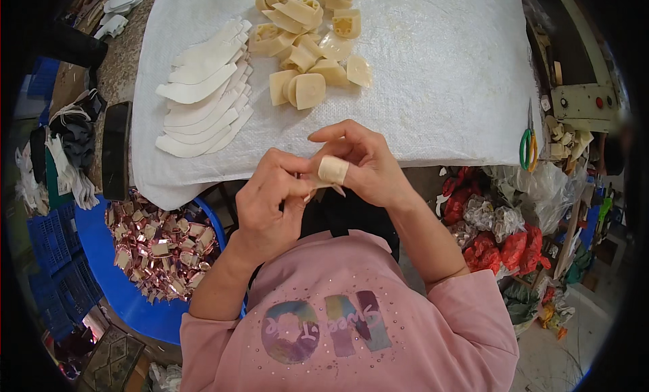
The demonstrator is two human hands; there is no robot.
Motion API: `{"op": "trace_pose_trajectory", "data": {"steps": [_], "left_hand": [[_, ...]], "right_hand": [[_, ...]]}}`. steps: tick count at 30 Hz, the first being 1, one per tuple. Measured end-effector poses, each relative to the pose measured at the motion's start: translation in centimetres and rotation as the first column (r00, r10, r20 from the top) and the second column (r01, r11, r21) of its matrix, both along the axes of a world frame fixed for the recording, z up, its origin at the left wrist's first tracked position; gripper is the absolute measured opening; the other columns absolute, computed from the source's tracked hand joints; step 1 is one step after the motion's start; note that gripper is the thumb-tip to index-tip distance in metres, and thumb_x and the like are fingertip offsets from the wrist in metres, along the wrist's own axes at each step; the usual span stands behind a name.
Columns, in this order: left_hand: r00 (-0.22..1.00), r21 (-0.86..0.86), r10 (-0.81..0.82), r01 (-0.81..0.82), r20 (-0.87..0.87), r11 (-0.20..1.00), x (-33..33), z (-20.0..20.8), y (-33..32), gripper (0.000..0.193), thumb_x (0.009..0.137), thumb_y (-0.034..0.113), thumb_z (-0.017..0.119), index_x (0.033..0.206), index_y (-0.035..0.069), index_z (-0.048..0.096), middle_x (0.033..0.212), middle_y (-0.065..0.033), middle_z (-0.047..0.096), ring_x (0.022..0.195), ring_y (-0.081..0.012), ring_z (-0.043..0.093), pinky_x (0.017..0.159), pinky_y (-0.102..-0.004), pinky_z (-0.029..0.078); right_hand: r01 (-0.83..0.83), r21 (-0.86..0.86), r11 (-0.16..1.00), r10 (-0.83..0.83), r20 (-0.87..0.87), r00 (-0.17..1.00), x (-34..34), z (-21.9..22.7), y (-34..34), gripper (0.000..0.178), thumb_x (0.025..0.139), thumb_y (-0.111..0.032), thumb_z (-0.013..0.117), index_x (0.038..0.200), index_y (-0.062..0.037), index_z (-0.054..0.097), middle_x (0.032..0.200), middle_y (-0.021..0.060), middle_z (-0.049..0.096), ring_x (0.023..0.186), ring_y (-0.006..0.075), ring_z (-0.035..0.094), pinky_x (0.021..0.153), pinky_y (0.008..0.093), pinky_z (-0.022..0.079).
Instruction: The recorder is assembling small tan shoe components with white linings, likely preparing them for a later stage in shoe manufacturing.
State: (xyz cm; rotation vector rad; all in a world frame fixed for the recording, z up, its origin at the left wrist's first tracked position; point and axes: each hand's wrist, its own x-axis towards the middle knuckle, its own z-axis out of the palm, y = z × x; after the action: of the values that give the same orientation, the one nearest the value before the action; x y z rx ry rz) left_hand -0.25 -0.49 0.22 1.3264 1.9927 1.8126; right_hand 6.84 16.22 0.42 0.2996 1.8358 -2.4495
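My left hand (270, 199) and my right hand (368, 165) meet in front of the table's near edge. At my right thumb is a small, rounded cream piece (333, 169); whether it is held or wrapped round the thumb I cannot tell. Between the hands, a thin pale edge shows below it, pinched by my left fingers. My right index finger arches above. Ahead on the table lies a pile of beige, block-like moulded pieces that resemble shoe heels (310, 91). Left of them, curved white strips (196, 132) overlap in a fanned stack.
A white woven sheet (439, 74) covers the table. Scissors (528, 149) with green and yellow handles lie at its right edge. A blue tub (101, 250) on the left holds shiny pink pieces (162, 247). A black phone (117, 151) lies nearby; red bags (503, 250) sit low right.
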Motion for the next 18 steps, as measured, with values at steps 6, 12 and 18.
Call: {"op": "trace_pose_trajectory", "data": {"steps": [6,12,18], "left_hand": [[0.791,0.115,0.14,-0.256,0.596,0.96,1.2,0.8,0.8,0.009,0.085,0.001,0.062,0.091,-0.003,0.058,0.097,-0.0131,0.062,0.085,-0.0146,0.06,0.074,-0.0261,0.05],[0.751,0.116,0.067,-0.189,0.656,0.975,1.3,0.3,1.2,0.012,0.085,0.002,0.063,0.092,-0.006,0.059,0.098,-0.0133,0.063,0.085,-0.0123,0.06,0.076,-0.0242,0.05],[0.754,0.133,0.06,-0.193,0.654,0.972,1.3,0.2,1.5,0.011,0.085,0.003,0.063,0.09,-0.005,0.058,0.097,-0.0127,0.063,0.084,-0.0114,0.06,0.075,-0.024,0.051]], "right_hand": [[0.25,0.151,0.956,-0.21,-0.236,0.949,-0.1,-0.3,-0.6,0.026,0.09,-0.011,0.054,0.115,-0.0023,0.053,0.097,0.0068,0.061,0.082,0.012,0.057,0.075,0.0249,0.047],[0.222,0.37,0.902,-0.078,-0.366,0.927,0.0,-0.4,-1.0,0.016,0.08,-0.003,0.057,0.096,-0.004,0.054,0.094,0.0074,0.054,0.092,0.0246,0.047,0.082,0.0343,0.04],[0.32,0.301,0.898,-0.221,-0.321,0.921,-0.3,-0.4,-1.6,0.011,0.079,-0.005,0.057,0.09,-0.0041,0.054,0.09,0.0074,0.052,0.088,0.0244,0.045,0.08,0.0333,0.037]]}}
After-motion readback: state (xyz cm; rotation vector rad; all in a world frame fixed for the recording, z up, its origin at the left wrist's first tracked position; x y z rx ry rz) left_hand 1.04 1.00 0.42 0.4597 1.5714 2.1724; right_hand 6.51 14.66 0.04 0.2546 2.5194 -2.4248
